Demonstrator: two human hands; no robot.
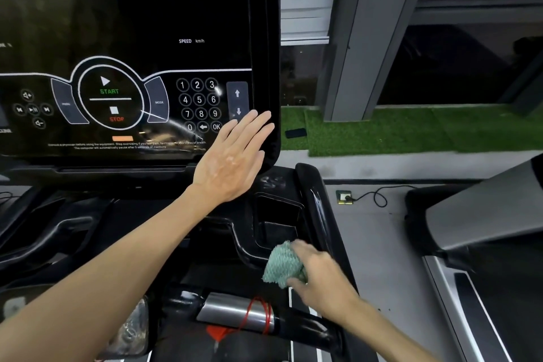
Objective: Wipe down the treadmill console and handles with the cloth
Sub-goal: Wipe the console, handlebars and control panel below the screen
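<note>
**At the treadmill console [126, 23]: left hand [232, 161] flat on the bezel [264, 38], right hand [320, 276] gripping the cloth [282, 264]**

Running off the frame at far left, cropping the labels [5, 130] and media buttons [32, 109] there; leaving the small print under the STOP pad [116, 116] too blurred to read fully.

Lying released against the console's lower right corner: fingers straight and close together, fingertips [266, 115] resting on the glossy bezel just beside the arrow buttons [237, 101], grasping nothing. Covering part of the console's bottom edge with palm and forearm [117, 244].

Clutching, lower and further right, the bunched green cloth between curled fingers and thumb, against the black moulding at the near lip of the tray recess [279, 214], just inside the right handle [316, 203]. Smearing there, making exact fingertip placement hard to tell.

Leaving in view below a silver grip sensor [232, 313] with a red cord [263, 307] draped over it.

Showing, beyond the handle, a floor socket [343, 196] with a black cable [379, 198], artificial grass [411, 132], a grey pillar [358, 38], and a neighbouring treadmill [476, 223] cropped at the right edge.
</note>
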